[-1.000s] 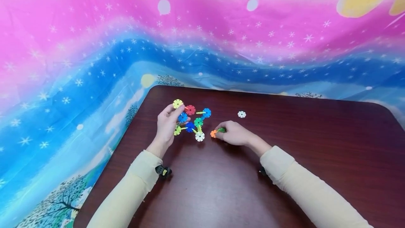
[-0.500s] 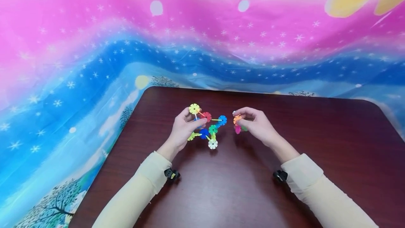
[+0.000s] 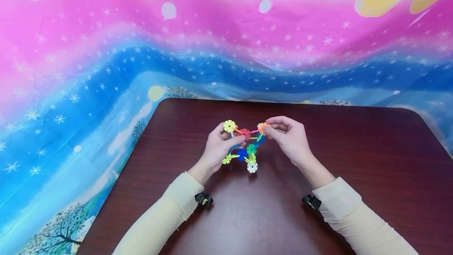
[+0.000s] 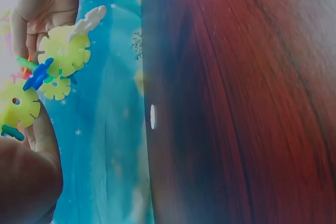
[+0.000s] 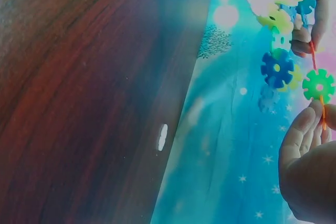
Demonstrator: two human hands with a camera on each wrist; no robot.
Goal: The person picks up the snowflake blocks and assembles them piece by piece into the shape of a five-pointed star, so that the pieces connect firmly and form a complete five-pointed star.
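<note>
My left hand [image 3: 219, 150] grips a linked structure of notched plastic snowflake discs, its thumb by the red disc [image 3: 244, 134]. A yellow disc [image 3: 229, 126] rises at the top, and a white disc [image 3: 252, 167] hangs lowest. Between these sit blue, green and yellow discs, such as the dark blue disc [image 5: 277, 68]. My right hand [image 3: 291, 139] pinches an orange disc [image 3: 263, 126] joined to a green disc [image 5: 319, 86]. A pink disc [image 3: 254, 131], seen edge-on, lies between the red and orange discs. The left fingers partly hide the structure.
One loose white disc [image 5: 163, 137] lies on the dark brown wooden table [image 3: 354, 160], beyond the hands; the right hand hides it in the head view. A printed pink and blue cloth [image 3: 226, 50] hangs behind the table and along its left side.
My right hand has lifted the orange, green and pink discs and brought them against the structure near the red disc. My left hand has moved right and turned the structure slightly.
</note>
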